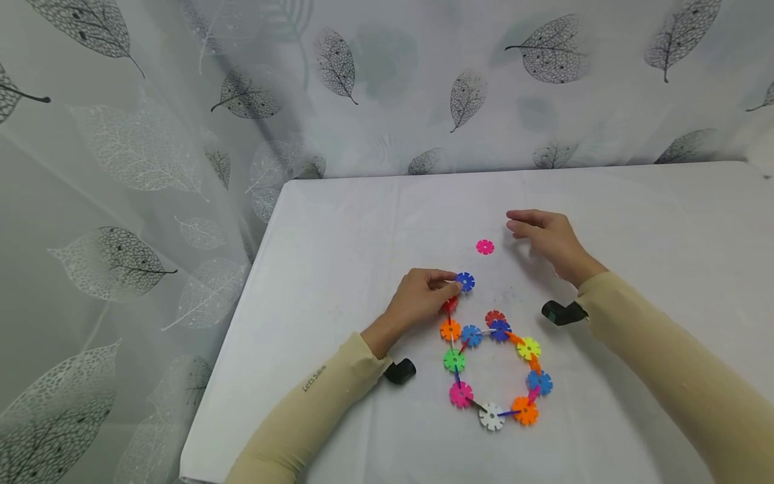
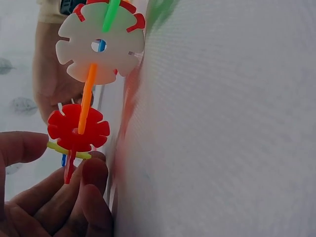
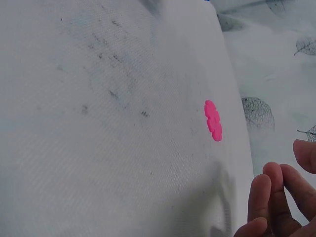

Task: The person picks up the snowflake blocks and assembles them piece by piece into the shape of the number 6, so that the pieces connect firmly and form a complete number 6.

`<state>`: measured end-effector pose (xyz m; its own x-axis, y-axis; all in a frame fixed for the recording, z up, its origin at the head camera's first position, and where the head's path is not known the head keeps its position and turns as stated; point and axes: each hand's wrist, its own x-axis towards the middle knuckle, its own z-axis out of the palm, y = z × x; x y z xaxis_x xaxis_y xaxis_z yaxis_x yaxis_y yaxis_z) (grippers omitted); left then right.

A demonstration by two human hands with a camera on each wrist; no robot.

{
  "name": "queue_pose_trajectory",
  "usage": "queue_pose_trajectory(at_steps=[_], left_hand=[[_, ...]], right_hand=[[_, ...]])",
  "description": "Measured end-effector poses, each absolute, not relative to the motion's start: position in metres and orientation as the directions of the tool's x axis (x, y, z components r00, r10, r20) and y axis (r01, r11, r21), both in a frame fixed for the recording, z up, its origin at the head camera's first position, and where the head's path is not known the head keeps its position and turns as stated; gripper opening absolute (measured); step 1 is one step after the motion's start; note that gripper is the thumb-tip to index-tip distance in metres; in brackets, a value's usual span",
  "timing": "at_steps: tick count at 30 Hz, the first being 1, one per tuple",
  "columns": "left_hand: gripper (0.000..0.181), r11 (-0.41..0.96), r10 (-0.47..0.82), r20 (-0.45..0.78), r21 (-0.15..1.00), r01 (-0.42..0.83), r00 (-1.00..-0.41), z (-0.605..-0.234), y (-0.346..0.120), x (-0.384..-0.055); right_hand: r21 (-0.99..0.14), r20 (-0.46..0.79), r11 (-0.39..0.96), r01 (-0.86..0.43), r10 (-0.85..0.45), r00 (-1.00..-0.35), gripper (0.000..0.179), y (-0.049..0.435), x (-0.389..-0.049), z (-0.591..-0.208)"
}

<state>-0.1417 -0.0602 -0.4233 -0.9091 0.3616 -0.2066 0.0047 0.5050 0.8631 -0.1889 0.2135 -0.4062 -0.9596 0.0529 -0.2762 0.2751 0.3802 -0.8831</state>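
Notched, flower-shaped plastic discs are joined edge to edge in a ring, with a short branch at its upper left. My left hand (image 1: 424, 292) pinches the branch's end, beside a blue disc (image 1: 465, 281) and a red disc (image 1: 450, 304). From the left wrist, the thumb and fingertips meet around a thin yellow disc (image 2: 54, 147) seen edge-on, below a red disc (image 2: 74, 126). My right hand (image 1: 553, 243) hovers over the table with fingers loosely extended, holding nothing. A loose pink disc (image 1: 485, 247) lies to its left, also visible in the right wrist view.
The ring's lower part includes a white disc (image 1: 492, 418), an orange disc (image 1: 525, 411) and a yellow disc (image 1: 529, 348). A white cloth (image 1: 338, 255) covers the table, whose back edge meets a leaf-patterned curtain (image 1: 387, 81). Another curtain part hangs along the left side.
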Motion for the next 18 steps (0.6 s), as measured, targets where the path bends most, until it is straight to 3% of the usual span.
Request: queue_pose_trajectory(at_steps=[7, 18], left_hand=[[0.033, 0.515, 0.346, -0.207, 0.857, 0.001, -0.915, -0.423, -0.061, -0.143], [0.035, 0.51, 0.32, -0.204, 0.86, -0.013, -0.925, -0.425, -0.061, -0.142]], right_hand=[[-0.859, -0.316, 0.4, 0.321, 0.081, -0.945, 0.061, 0.212, -0.198, -0.414], [-0.839, -0.311, 0.459, 0.292, 0.035, -0.95, 0.058, 0.213, -0.2, -0.417]])
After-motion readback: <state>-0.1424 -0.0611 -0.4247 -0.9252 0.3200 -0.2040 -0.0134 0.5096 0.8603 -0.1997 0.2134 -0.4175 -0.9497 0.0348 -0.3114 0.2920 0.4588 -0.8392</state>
